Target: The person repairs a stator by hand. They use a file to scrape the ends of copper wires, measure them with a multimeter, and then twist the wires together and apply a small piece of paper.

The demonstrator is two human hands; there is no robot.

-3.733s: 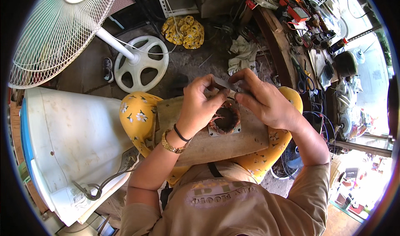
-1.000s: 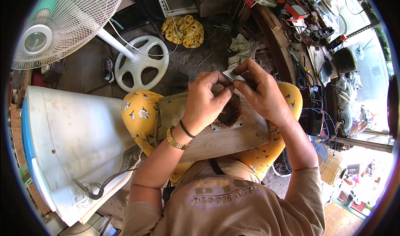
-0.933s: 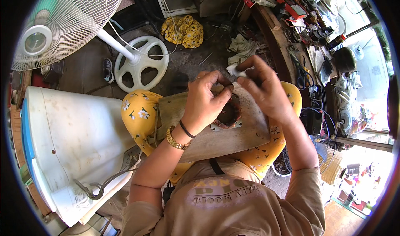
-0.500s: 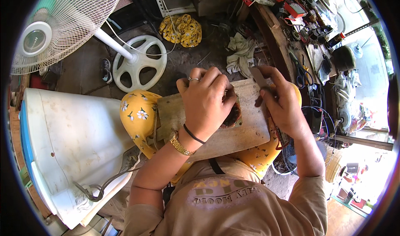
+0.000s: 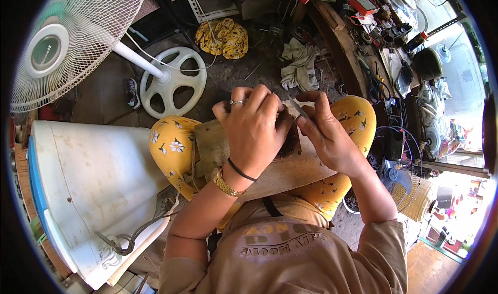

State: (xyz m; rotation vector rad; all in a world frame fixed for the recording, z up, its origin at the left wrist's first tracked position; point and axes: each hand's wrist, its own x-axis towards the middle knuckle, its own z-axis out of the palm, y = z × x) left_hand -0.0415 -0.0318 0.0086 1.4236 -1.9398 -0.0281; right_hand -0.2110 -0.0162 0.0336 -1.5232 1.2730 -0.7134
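Note:
Across my thighs lies a worn wooden board [image 5: 306,170]. On it sits a dark round part [image 5: 290,144] with a reddish-brown ringed edge, perhaps a motor winding; most of it is under my left hand [image 5: 253,130]. That hand is closed, its fingers curled down onto the part, with the fingertips hidden. My right hand [image 5: 332,141] pinches a thin, flat grey blade [image 5: 297,108] between thumb and fingers. The blade's end points up and left, close beside the left hand's fingers and the round part's far edge. Whether it touches the part, I cannot tell.
A white pedestal fan [image 5: 173,81] stands at far left, above a large white tub-like appliance [image 5: 98,185]. On the right a wooden workbench [image 5: 332,40] carries scissors [image 5: 374,82] and scattered tools. Yellow cloth [image 5: 222,38] and a pale rag [image 5: 301,66] lie on the floor.
My right hand has moved left with the blade, from over the board's right end to beside my left hand. The left hand stays on the round part, nearly unmoved.

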